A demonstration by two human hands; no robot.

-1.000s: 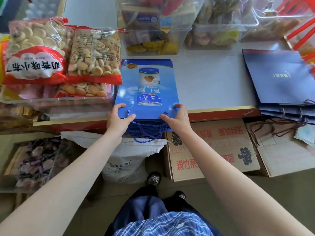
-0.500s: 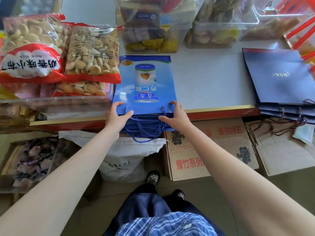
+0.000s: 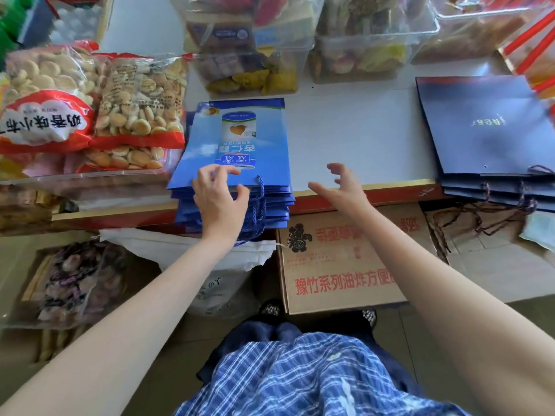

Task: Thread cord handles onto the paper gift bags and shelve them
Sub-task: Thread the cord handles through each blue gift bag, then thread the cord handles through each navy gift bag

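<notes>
- My left hand [image 3: 217, 193] sits on the near end of the light-blue gift bags [image 3: 240, 145], fingers loosely curled over the top one. Can't really tell if I'm pressing down or just touching, but nothing's pinched.
- My right hand [image 3: 342, 184] is in the air just right of that pile, fingers spread and bent, holding nothing, over the front edge of the white surface [image 3: 354, 127].
- The blue bags lie flat in a stack, long axis running away from me, open ends toward me and hanging over the surface's front edge. Their blue cord handles [image 3: 255, 211] dangle off that edge, so I'd say this pile is already threaded.
- The relation that matters: the stack is right under my left hand, so that's the nearer one. My right hand would only have to come back left a bit to catch the other corner.
- Room-wise: snack packets [image 3: 90, 115] crowd the pile's left side, clear tubs [image 3: 246, 55] block the far end, and the open patch of surface is all to the right.
- Further right is a stack of dark navy bags [image 3: 486, 127], well apart, with brownish cords trailing off the front. My guess is those come next.
- Cardboard box [image 3: 345, 259] on the floor below the edge.
</notes>
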